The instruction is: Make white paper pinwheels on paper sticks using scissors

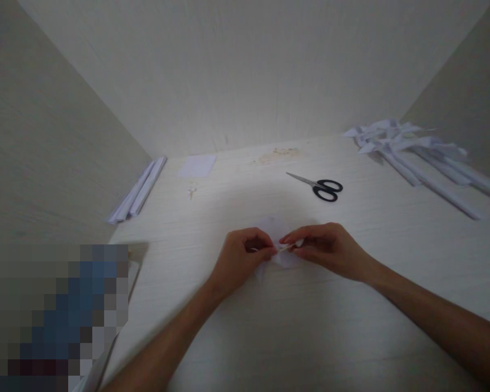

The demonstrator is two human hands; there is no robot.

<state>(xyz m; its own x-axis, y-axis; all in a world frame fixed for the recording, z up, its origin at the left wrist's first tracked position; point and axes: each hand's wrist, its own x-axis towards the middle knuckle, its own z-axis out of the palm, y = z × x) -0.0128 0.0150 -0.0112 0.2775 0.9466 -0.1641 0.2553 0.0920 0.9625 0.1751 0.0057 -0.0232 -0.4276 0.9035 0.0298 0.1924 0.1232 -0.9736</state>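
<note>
small white paper piece (283, 256) was pinched between left hand (240, 258) and right hand (329, 245), just nearer than the scissors (320, 188). finished paper pinwheels (416, 149) were piled right of scissors; rolled sticks (141, 188) were left unused far left. folding judged mid-way.

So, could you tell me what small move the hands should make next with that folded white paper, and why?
Probably press the fold flat against the table. Both the left hand and the right hand pinch the white paper at its middle, fingertips nearly meeting, and the sheet looks lifted and crumpled rather than lying flat. The scissors lie apart, untouched.
</note>
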